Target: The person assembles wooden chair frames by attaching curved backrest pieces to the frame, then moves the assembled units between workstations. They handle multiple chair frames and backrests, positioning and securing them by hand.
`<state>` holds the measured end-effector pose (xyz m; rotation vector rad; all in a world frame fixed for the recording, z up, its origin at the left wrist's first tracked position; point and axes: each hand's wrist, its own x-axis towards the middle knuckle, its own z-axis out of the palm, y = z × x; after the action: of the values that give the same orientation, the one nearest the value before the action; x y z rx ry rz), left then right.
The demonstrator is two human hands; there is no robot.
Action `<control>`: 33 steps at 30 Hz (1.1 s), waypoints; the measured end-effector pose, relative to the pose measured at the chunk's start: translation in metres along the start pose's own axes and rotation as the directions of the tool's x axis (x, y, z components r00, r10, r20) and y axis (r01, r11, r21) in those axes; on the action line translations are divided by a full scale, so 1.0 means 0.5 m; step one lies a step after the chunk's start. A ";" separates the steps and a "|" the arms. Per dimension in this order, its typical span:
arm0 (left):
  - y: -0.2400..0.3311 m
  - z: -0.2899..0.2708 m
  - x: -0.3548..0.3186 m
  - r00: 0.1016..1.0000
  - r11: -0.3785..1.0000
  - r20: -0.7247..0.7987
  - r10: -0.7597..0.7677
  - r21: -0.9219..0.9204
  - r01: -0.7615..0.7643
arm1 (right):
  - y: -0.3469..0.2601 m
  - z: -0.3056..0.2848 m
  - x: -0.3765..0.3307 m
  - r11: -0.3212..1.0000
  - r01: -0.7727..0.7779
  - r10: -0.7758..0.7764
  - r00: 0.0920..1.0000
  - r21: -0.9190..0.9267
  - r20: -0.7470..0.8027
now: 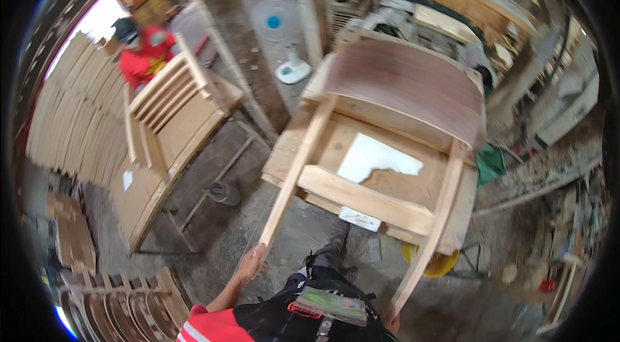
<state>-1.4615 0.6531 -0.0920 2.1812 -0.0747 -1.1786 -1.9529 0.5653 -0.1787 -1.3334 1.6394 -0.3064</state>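
Left hand (252, 261) clamped on one leg, right hand (390, 321) gripping the other, the chair frame (387, 122) lies tipped on the table (284, 161); best to keep both legs level and the hold even.

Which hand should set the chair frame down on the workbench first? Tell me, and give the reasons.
Probably the left. The left hand grips the end of the left leg in plain view, and that leg crosses the workbench edge. The right hand on the right leg is mostly hidden at the picture's lower edge.
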 end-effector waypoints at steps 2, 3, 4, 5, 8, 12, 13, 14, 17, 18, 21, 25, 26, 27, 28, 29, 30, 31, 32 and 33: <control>-0.006 0.014 -0.018 0.999 1.000 -0.041 -0.008 -0.030 0.007 | -0.026 0.011 -0.024 1.000 -0.017 0.017 0.998 0.001 -0.057; -0.002 0.021 -0.021 0.998 0.999 -0.048 0.029 -0.023 -0.030 | -0.035 0.005 -0.023 0.999 -0.033 0.033 0.994 -0.001 -0.099; 0.001 0.023 -0.028 0.997 0.998 -0.056 0.061 -0.017 -0.062 | -0.036 0.008 -0.004 0.910 -0.182 0.212 0.976 0.372 -0.041; 0.016 0.024 -0.030 0.995 0.996 -0.042 0.091 0.012 -0.091 | 0.012 -0.005 0.039 0.942 -0.145 0.166 0.985 0.303 -0.046; 0.071 0.034 -0.012 0.979 0.979 -0.019 0.204 0.031 -0.203 | 0.005 -0.045 0.102 0.954 -0.075 0.096 0.994 0.290 -0.059; 0.149 0.073 0.004 0.959 0.960 0.019 0.282 0.001 -0.282 | -0.258 -0.127 0.095 0.912 -0.087 0.157 0.977 0.400 -0.145; 0.171 0.072 0.008 0.956 0.956 0.017 0.293 -0.004 -0.293 | -0.265 -0.132 0.120 0.923 -0.070 0.140 0.977 0.379 -0.160; 0.185 0.072 0.014 0.954 0.954 0.006 0.299 -0.013 -0.299 | -0.280 -0.136 0.134 0.934 -0.064 0.123 0.981 0.352 -0.150; 0.227 0.071 0.019 0.954 0.954 0.032 0.299 -0.034 -0.298 | -0.312 -0.142 0.153 0.945 -0.049 0.101 0.984 0.324 -0.146; 0.245 0.076 0.024 0.952 0.952 0.047 0.304 -0.038 -0.302 | -0.323 -0.144 0.158 0.946 -0.045 0.098 0.984 0.322 -0.151; 0.283 0.073 0.049 0.949 0.951 0.061 0.310 -0.027 -0.309 | -0.346 -0.141 0.181 0.948 -0.065 0.118 0.981 0.312 -0.154; 0.334 0.066 0.102 0.949 0.951 0.053 0.310 -0.020 -0.309 | -0.382 -0.124 0.227 0.948 -0.080 0.136 0.977 0.307 -0.165; 0.351 0.064 0.116 0.951 0.953 0.063 0.303 -0.002 -0.303 | -0.394 -0.124 0.240 0.946 -0.085 0.139 0.978 0.312 -0.155; 0.367 0.067 0.129 0.945 0.948 0.070 0.319 -0.017 -0.319 | -0.407 -0.123 0.254 0.944 -0.090 0.142 0.979 0.317 -0.144; 0.385 0.073 0.142 0.939 0.942 0.080 0.334 -0.032 -0.333 | -0.421 -0.124 0.268 0.943 -0.092 0.148 0.977 0.319 -0.154; 0.403 0.079 0.154 0.933 0.937 0.090 0.350 -0.046 -0.347 | -0.434 -0.124 0.283 0.942 -0.094 0.154 0.974 0.322 -0.164; 0.422 0.087 0.166 0.932 0.937 0.098 0.349 -0.054 -0.346 | -0.448 -0.124 0.298 0.941 -0.096 0.159 0.972 0.324 -0.173; 0.441 0.093 0.178 0.931 0.937 0.105 0.350 -0.058 -0.345 | -0.461 -0.122 0.311 0.938 -0.077 0.151 0.969 0.339 -0.198; 0.458 0.098 0.188 0.930 0.936 0.111 0.350 -0.061 -0.345 | -0.473 -0.122 0.325 0.934 -0.057 0.143 0.964 0.353 -0.222; 0.471 0.104 0.196 0.929 0.936 0.118 0.350 -0.066 -0.345 | -0.485 -0.122 0.338 0.930 -0.037 0.136 0.960 0.367 -0.246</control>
<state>-1.3856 0.4076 -0.0504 1.9493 -0.4675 -1.1000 -1.8412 0.3090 -0.0655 -0.9684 1.7556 -0.7237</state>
